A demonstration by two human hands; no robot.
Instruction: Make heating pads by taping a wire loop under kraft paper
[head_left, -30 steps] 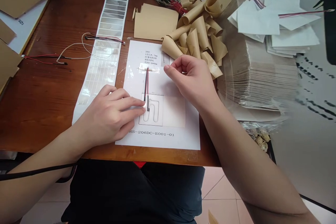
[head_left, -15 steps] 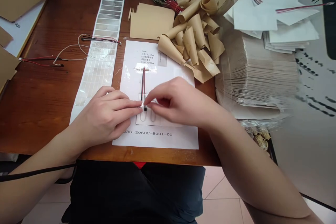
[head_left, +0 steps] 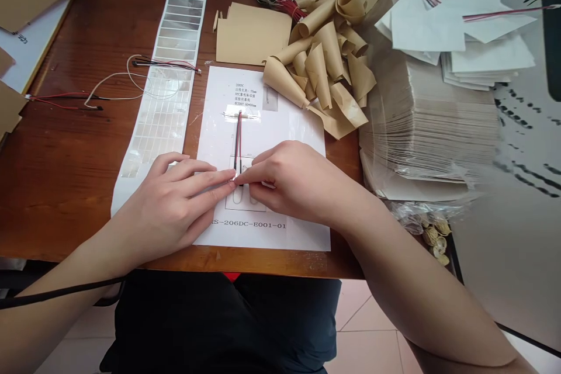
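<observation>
A white printed sheet (head_left: 280, 234) lies on the wooden table (head_left: 52, 210), with a red-and-black wire pair (head_left: 238, 140) running down its middle. The wire end (head_left: 235, 176) sits under my fingertips, above a thin looped wire on a clear film (head_left: 245, 201). My left hand (head_left: 175, 201) presses its extended fingers on that end from the left. My right hand (head_left: 291, 181) meets it from the right, with thumb and fingers closed at the same spot. Both hands hide the lower part of the wire.
A long foil-patch strip (head_left: 162, 123) runs beside the sheet, with loose wires (head_left: 87, 96) on it and to its left. Curled kraft paper (head_left: 319, 64) and a wrapped paper stack (head_left: 429, 128) stand at the right. White sheets (head_left: 427, 20) lie further back.
My right hand has moved left and down from the sheet's upper right to the wire end, and its fingers have closed there. My left hand has stayed at that end.
</observation>
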